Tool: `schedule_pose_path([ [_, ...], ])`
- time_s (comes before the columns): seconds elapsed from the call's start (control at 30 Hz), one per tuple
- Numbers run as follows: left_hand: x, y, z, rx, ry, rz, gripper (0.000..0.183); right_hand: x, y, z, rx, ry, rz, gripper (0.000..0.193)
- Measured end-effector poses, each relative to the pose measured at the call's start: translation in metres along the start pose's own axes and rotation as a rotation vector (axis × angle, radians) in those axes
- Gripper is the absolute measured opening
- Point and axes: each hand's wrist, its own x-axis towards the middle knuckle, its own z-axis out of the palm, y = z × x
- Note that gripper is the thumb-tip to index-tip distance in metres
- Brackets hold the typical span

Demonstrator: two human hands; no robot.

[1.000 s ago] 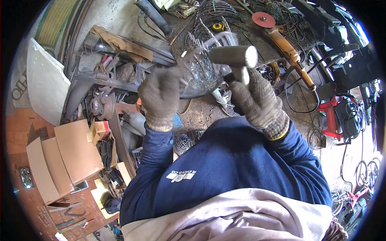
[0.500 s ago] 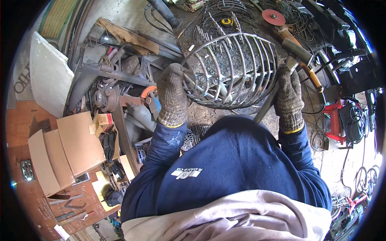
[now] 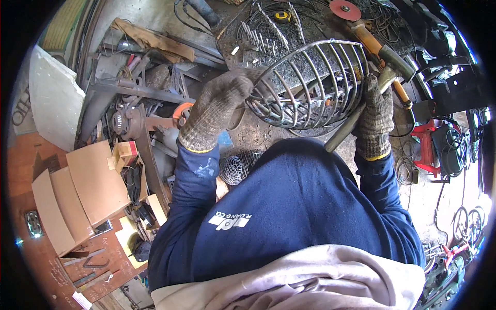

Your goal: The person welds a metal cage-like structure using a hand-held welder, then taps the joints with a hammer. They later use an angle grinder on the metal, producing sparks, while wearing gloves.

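Note:
An oval cage of curved metal rods (image 3: 297,114) is held tilted between my hands, above a dark worktable. My left hand (image 3: 222,103), in a brown knitted glove, is closed on the cage's left end; its fingertips are blurred. A hammer (image 3: 343,134) is in my gloved right hand (image 3: 376,116), its head pointing up and away and its handle slanting down toward my lap. That hand also lies against the cage's right end, though I cannot tell whether it grips the rods. Short metal rods (image 3: 256,39) stand or lie beyond the cage.
An angle grinder (image 3: 368,39) with a red disc lies beyond my right hand. Farther off is a yellow tape measure (image 3: 282,16). Metal scrap and an orange-edged tool (image 3: 182,111) crowd the left, above an open cardboard box (image 3: 98,183). A red and black machine (image 3: 426,147) stands at right.
The cage has tipped and shifted slightly right. My left hand has turned over its left end, with the wrist swung outward. My right hand keeps the hammer.

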Motion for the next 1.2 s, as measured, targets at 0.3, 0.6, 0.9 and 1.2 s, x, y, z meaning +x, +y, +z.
schedule_pose_path([
  [0.3,0.016,0.001,0.011,-0.079,0.047,-0.182,0.03,-0.003,0.007,0.0,0.048,-0.002,0.018,0.027],
  [0.6,0.008,-0.031,-0.007,-0.141,-0.035,-0.142,0.028,-0.001,0.018,-0.015,-0.005,-0.051,0.072,0.066],
  [0.9,-0.01,-0.031,-0.005,0.312,0.051,-0.089,0.036,0.006,0.024,-0.014,0.025,-0.02,0.079,0.048],
  [1.2,-0.01,-0.026,0.01,0.253,0.157,-0.074,0.031,0.008,0.032,-0.005,0.092,-0.004,0.18,0.036],
])
